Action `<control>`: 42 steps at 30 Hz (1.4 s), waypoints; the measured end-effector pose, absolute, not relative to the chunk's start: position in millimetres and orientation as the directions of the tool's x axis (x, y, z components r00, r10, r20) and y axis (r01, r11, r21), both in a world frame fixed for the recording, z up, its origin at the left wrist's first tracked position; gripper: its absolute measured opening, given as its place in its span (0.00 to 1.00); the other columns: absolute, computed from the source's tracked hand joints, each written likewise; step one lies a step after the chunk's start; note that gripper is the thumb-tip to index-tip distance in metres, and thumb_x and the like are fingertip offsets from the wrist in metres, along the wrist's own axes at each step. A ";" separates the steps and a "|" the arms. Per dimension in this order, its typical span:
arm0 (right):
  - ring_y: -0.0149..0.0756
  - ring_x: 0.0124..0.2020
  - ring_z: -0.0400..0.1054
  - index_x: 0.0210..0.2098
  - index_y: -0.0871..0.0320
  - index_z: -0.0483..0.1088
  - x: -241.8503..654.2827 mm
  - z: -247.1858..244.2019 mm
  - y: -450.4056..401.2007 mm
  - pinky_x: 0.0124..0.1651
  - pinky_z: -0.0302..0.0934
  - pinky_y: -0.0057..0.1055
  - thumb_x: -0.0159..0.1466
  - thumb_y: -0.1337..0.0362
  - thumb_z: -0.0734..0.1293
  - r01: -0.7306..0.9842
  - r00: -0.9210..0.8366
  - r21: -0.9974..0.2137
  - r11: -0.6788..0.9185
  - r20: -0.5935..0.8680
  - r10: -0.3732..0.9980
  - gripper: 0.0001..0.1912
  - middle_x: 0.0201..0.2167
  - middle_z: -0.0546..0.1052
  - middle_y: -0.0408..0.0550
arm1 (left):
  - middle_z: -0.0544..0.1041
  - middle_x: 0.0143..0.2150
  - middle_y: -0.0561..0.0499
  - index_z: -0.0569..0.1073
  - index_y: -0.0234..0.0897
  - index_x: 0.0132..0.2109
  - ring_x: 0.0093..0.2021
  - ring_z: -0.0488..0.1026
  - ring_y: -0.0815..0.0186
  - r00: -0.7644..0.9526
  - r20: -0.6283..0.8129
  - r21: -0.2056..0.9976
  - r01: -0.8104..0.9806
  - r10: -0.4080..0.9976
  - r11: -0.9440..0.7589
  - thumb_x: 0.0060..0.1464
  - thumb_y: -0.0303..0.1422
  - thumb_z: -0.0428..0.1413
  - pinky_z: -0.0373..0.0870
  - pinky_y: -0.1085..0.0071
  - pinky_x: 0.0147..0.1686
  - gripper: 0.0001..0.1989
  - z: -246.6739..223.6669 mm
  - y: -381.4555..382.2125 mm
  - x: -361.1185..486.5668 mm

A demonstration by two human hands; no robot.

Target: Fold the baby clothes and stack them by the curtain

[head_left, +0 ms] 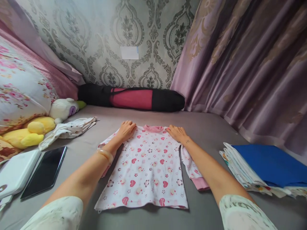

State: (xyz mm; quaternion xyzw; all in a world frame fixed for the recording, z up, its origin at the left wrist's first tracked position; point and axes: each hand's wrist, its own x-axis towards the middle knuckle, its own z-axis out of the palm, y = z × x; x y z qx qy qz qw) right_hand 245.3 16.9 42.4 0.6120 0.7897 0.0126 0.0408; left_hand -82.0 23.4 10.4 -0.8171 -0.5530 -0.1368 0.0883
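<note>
A white shirt [147, 172] with pink hearts lay spread on the grey surface [203, 210], its hem nearest and its pink collar at the far end. To its left were a white device [19, 171] and a black phone [44, 172], side by side; to its right, a blue cloth [268, 163] topped a stack of folded fabric [236, 167]. At the shirt's 2 shoulders, the left hand [127, 129] and right hand [177, 132] rested palm down, fingers close together; whether they pinched the fabric could not be told. Farther off sat 2 plush toys, yellow [35, 127] and white [63, 108], then a black-and-red bag [131, 97] along the patterned wall [153, 41].
</note>
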 end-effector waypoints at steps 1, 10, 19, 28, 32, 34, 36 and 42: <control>0.49 0.51 0.71 0.53 0.58 0.65 245.5 43.6 22.3 0.49 0.58 0.38 0.73 0.51 0.51 0.966 -0.248 0.068 0.251 -0.047 0.968 0.22 0.51 0.75 0.61 | 0.73 0.43 0.40 0.74 0.38 0.43 0.45 0.68 0.54 0.344 0.323 0.003 0.931 0.882 -0.365 0.66 0.38 0.40 0.56 0.59 0.44 0.18 11.2 28.6 -82.6; 0.48 0.52 0.70 0.52 0.59 0.67 239.1 40.1 49.1 0.49 0.58 0.38 0.73 0.52 0.53 0.980 -0.200 -0.036 0.198 -0.062 0.978 0.21 0.52 0.74 0.59 | 0.76 0.46 0.40 0.74 0.39 0.45 0.49 0.71 0.53 0.193 0.164 0.115 0.970 0.967 -0.213 0.62 0.36 0.45 0.59 0.59 0.46 0.14 16.4 55.2 -81.4; 0.46 0.57 0.62 0.49 0.57 0.72 208.2 38.5 63.3 0.56 0.52 0.39 0.73 0.54 0.52 0.946 -0.285 -0.185 0.268 -0.074 0.956 0.21 0.54 0.71 0.56 | 0.79 0.46 0.41 0.77 0.39 0.43 0.50 0.72 0.49 0.194 0.066 0.258 0.944 0.979 -0.205 0.54 0.38 0.51 0.62 0.56 0.48 0.14 26.3 66.8 -35.9; 0.46 0.56 0.61 0.52 0.57 0.69 197.4 13.7 58.7 0.57 0.52 0.37 0.72 0.56 0.54 0.956 -0.199 -0.202 0.214 0.093 0.976 0.18 0.54 0.70 0.56 | 0.76 0.47 0.37 0.71 0.34 0.46 0.49 0.70 0.51 0.094 0.183 0.230 0.964 0.979 -0.136 0.64 0.39 0.43 0.61 0.58 0.47 0.17 -0.7 64.9 -22.5; 0.42 0.57 0.63 0.58 0.57 0.66 215.8 22.2 59.1 0.58 0.53 0.34 0.71 0.57 0.58 0.910 -0.204 -0.346 0.229 0.107 0.973 0.19 0.56 0.70 0.55 | 0.72 0.51 0.35 0.69 0.32 0.50 0.51 0.67 0.50 0.083 0.233 0.133 0.984 0.969 -0.117 0.65 0.41 0.41 0.59 0.57 0.48 0.19 -4.6 58.7 -21.3; 0.38 0.55 0.65 0.56 0.59 0.68 240.0 31.8 51.4 0.57 0.56 0.31 0.70 0.62 0.57 0.885 -0.129 -0.429 0.181 0.148 0.981 0.18 0.54 0.72 0.54 | 0.70 0.52 0.34 0.68 0.31 0.52 0.52 0.66 0.49 0.101 0.271 0.089 0.988 0.957 -0.130 0.65 0.41 0.42 0.58 0.57 0.49 0.20 -2.6 56.9 -21.6; 0.36 0.47 0.71 0.49 0.60 0.72 271.6 40.1 33.6 0.50 0.61 0.28 0.70 0.65 0.56 0.865 -0.025 -0.494 0.089 0.133 0.991 0.15 0.45 0.77 0.52 | 0.70 0.52 0.33 0.67 0.30 0.53 0.52 0.65 0.48 0.142 0.325 0.063 0.983 0.935 -0.171 0.65 0.40 0.42 0.58 0.56 0.49 0.20 2.5 54.2 -19.1; 0.28 0.20 0.68 0.32 0.61 0.73 343.3 38.9 -57.2 0.24 0.57 0.22 0.67 0.59 0.61 0.797 0.214 -0.513 -0.317 -0.251 0.944 0.14 0.21 0.76 0.45 | 0.74 0.48 0.40 0.71 0.37 0.49 0.50 0.68 0.53 0.401 0.368 0.124 0.873 0.839 -0.472 0.65 0.34 0.43 0.60 0.58 0.49 0.14 18.7 39.5 31.6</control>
